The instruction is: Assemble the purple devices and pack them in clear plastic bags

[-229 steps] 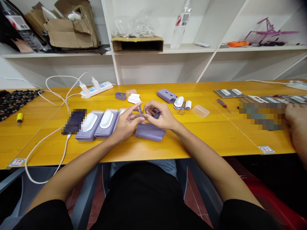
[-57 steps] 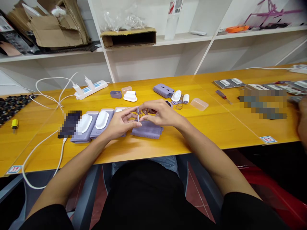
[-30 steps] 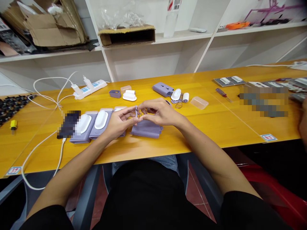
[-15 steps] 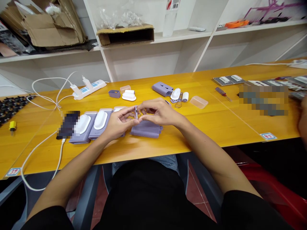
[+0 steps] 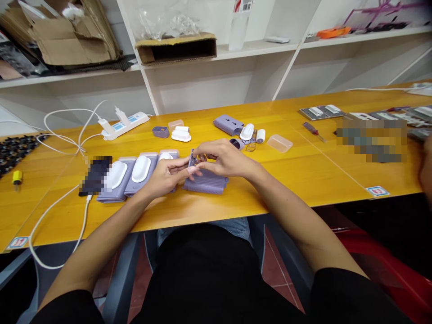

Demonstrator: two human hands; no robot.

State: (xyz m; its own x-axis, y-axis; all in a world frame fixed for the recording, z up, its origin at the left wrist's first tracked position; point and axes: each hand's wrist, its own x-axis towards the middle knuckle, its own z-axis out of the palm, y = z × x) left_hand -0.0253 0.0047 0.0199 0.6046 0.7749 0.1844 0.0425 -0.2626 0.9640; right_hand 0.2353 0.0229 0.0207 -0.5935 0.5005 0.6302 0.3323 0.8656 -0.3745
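In the middle of the head view my left hand (image 5: 165, 176) pinches a small purple plastic part (image 5: 191, 157) between thumb and fingers, holding it upright. My right hand (image 5: 225, 157) meets it from the other side, fingertips and thumb curled around a small coppery wire piece (image 5: 201, 158) that looks like a spring, partly hidden by the fingers. Just below both hands, a purple ribbed housing (image 5: 205, 183) lies on the table. To the left of my left hand stand several purple cases (image 5: 133, 191) with white oval pieces (image 5: 141, 169) on top.
Behind my hands lie another purple housing (image 5: 227, 124), a white cylinder (image 5: 260, 136), a loose spring (image 5: 251, 146) and a translucent lid (image 5: 280, 143). A power strip (image 5: 130, 126) with cables and a phone (image 5: 96, 175) are at left. A screwdriver (image 5: 314, 132) lies right; a co-worker's arm shows at the right edge.
The small purple part has turned, so more of its face shows between my hands. My left fingers have shifted slightly down; my right hand stays nearly in place.
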